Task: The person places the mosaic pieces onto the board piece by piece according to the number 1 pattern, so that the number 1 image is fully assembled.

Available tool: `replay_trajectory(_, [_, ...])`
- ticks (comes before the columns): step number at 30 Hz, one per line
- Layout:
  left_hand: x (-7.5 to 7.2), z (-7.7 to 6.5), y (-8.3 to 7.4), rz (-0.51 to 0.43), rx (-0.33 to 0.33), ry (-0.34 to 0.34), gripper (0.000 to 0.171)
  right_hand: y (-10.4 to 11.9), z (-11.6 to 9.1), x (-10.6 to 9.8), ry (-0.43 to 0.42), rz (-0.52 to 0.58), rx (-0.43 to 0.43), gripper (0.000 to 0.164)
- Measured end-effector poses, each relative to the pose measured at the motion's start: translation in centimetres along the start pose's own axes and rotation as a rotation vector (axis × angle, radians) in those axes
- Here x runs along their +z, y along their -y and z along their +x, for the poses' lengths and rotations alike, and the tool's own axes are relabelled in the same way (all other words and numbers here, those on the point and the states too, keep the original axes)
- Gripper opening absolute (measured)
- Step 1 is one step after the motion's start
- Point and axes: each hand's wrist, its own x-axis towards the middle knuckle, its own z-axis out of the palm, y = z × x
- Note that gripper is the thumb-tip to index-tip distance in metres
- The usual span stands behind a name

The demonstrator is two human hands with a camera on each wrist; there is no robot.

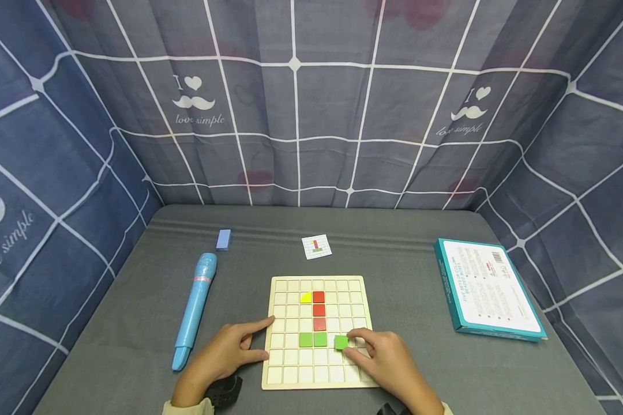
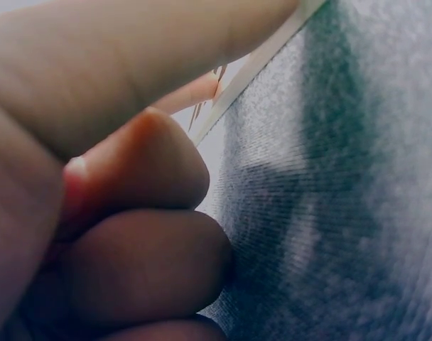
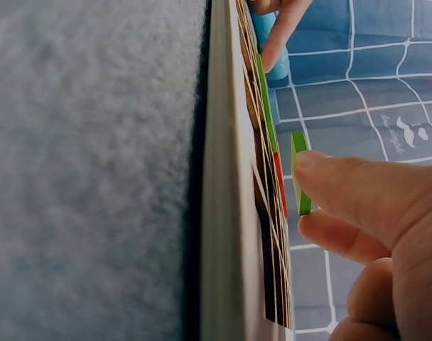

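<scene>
A wooden grid board (image 1: pixel 285 374) lies flat on the grey cloth. Set in its grid are a yellow quarter-round piece (image 1: pixel 306 298), three stacked red tiles (image 1: pixel 319 310) and two green tiles (image 1: pixel 306 340). Between thumb and index finger, my right hand (image 1: pixel 389 357) pinches another green square tile (image 1: pixel 341 343). The right wrist view shows that tile (image 3: pixel 300 174) raised off the board, with a gap beneath. At the board's left edge, my left hand (image 1: pixel 228 353) touches the rim with its extended index finger and thumb; its other fingers are curled under.
A small pattern card (image 1: pixel 316 246) lies behind the board. To the left are a blue marker-shaped case (image 1: pixel 194 311) and a small blue block (image 1: pixel 223 240). A teal and white box (image 1: pixel 490 288) sits at right. Grid-printed curtains (image 1: pixel 322 104) enclose the back and sides.
</scene>
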Motion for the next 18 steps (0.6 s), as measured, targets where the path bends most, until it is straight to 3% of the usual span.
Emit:
replay_trajectory(10, [0.0, 0.06, 0.04, 0.004, -0.005, 0.001, 0.067, 0.29, 0.8, 0.38, 0.002, -0.054, -0.029, 0.022])
replay_trajectory(18, [-0.01, 0.0, -0.01, 0.002, -0.005, 0.002, 0.067, 0.58, 1.08, 0.5, 0.047, -0.051, 0.003, 0.021])
